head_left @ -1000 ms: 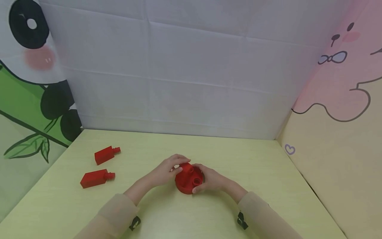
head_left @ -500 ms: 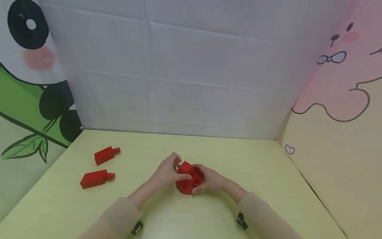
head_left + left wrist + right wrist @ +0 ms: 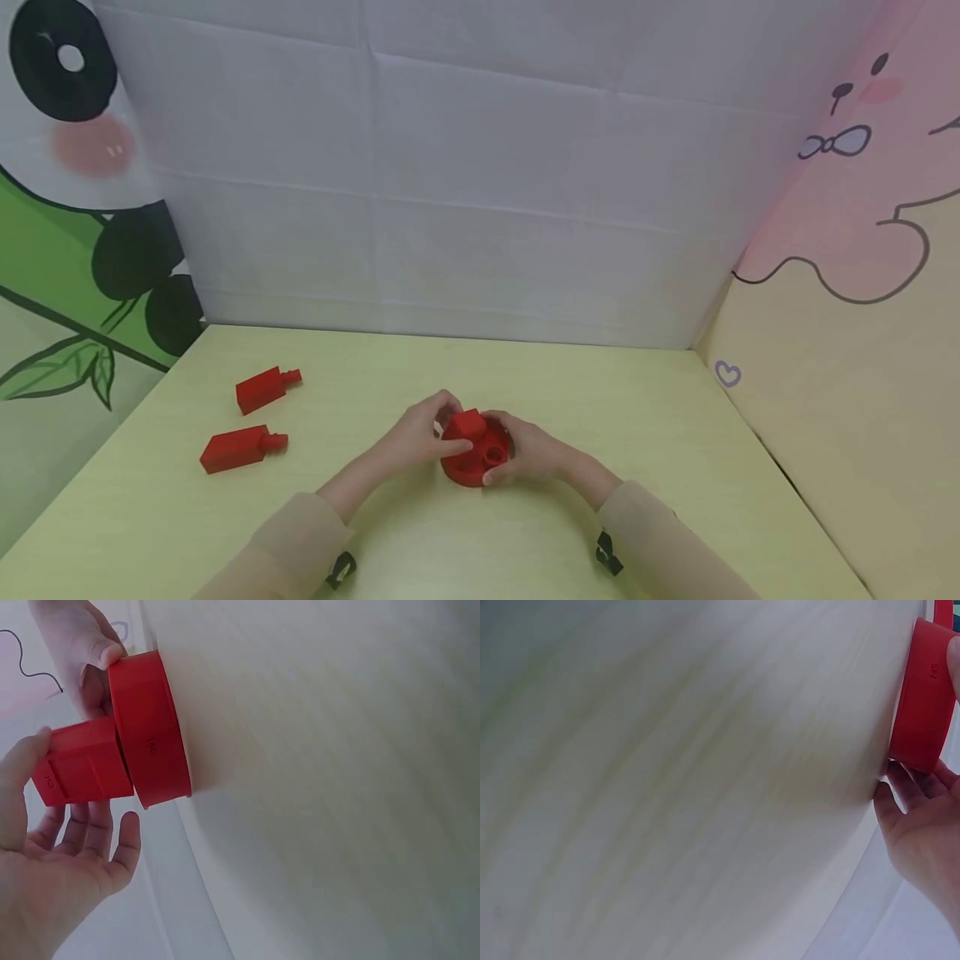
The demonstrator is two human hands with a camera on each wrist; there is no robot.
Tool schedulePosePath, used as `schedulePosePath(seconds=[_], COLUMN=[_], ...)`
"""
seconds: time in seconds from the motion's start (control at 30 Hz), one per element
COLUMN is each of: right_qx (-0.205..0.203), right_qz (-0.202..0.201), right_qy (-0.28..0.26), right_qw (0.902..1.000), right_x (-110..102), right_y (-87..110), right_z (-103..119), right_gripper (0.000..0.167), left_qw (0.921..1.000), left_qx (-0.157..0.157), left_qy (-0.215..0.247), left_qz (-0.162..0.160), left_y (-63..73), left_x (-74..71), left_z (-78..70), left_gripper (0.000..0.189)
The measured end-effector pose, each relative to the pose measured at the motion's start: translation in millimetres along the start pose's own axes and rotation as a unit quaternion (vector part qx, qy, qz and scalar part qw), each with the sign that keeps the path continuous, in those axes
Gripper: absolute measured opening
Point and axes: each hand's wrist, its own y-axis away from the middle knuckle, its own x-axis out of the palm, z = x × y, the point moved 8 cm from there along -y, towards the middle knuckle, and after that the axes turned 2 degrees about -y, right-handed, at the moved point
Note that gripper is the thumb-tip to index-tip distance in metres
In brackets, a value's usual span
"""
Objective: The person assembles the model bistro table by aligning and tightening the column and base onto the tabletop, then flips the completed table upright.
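One block (image 3: 468, 424) stands on the base (image 3: 468, 473), right of two others (image 3: 234, 450)

Table (image 3: 600, 400): one, pale yellow, flat top, faint streaked grain, far edge straight. Directly on it, three red items:

Far-left block (image 3: 261, 390): one, angular body, narrower neck; lying on side, neck to right and angled slightly toward far edge.

Near-left block (image 3: 234, 450): one, similar form; lying on side, neck to right; placed near far-left block, not touching.

Round base (image 3: 467, 477): one, low circular wall, small marking on side; standing flat around middle, well apart from both blocks, to their right.
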Motion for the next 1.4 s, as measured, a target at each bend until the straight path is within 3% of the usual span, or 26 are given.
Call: schedulePosePath(seconds=[0.37, 0.53, 0.63, 0.77, 0.9, 1.0, 1.27, 1.4], right_qx=[0.007, 0.003, 0.007, 0.014, 0.013, 0.013, 0.013, 0.008], right_qz=[0.001, 0.000, 0.001, 0.001, 0.002, 0.003, 0.003, 0.002], right_qy=[0.007, 0.006, 0.008, 0.003, -0.001, -0.003, -0.006, -0.002], right_qw=[0.9999, 1.0000, 0.9999, 0.9999, 0.9999, 0.9999, 0.9999, 1.0000], right_x=[1, 0, 0, 0, 1, 1, 0, 0], right_y=[-0.4, -0.4, -0.1, 0.5, 0.6, -0.1, 0.1, 0.6], right_z=[1, 2, 1, 1, 2, 2, 1, 1], right_gripper=[0.091, 0.090, 0.091, 0.091, 0.090, 0.089, 0.089, 0.090], left_qw=[0.9921, 0.9888, 0.9913, 0.9971, 0.9984, 0.9969, 0.9982, 0.9991], left_qx=[0.088, 0.100, 0.089, 0.060, 0.024, 0.004, -0.005, 0.016], left_qy=[-0.002, -0.005, -0.005, -0.019, -0.046, -0.062, -0.045, -0.036], left_qz=[0.089, 0.110, 0.097, 0.043, -0.020, -0.048, -0.040, -0.016], left_y=[7.1, 10.0, 10.1, 8.4, 9.1, 10.4, 11.1, 13.0], left_x=[0.4, 1.1, -0.3, -1.7, -3.3, -4.7, -3.0, -5.8], left_z=[-4.9, -6.5, -8.4, -14.4, -21.9, -25.7, -21.9, -20.2], left_gripper=[0.039, 0.045, 0.055, 0.071, 0.065, 0.054, 0.039, 0.035])
